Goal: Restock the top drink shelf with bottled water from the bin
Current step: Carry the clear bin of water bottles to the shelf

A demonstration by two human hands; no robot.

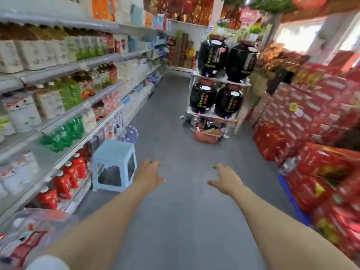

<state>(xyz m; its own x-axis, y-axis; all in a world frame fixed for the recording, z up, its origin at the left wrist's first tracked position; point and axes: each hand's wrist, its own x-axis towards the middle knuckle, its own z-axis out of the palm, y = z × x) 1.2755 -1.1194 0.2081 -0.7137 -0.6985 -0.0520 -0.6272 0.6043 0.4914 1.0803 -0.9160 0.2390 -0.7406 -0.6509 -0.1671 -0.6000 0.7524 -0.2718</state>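
Grey floor [185, 191] runs ahead; left hand [151, 173] and right hand [227, 178] reach out empty, fingers loosely spread. A likely pack of water bottles [131, 134] sits behind the blue stool [115, 152]: probably heavy, slick; grip a bottle's middle.

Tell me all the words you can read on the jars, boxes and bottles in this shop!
No text here can be read; the picture is blurred.
black jars: gold marks running down the front, too blurred to read.
red boxes: pale label strips, too blurred to read.
yellow tag on the red boxes: too small to read.
red bottles on the low shelf: labels blurred.
white packs: print blurred.
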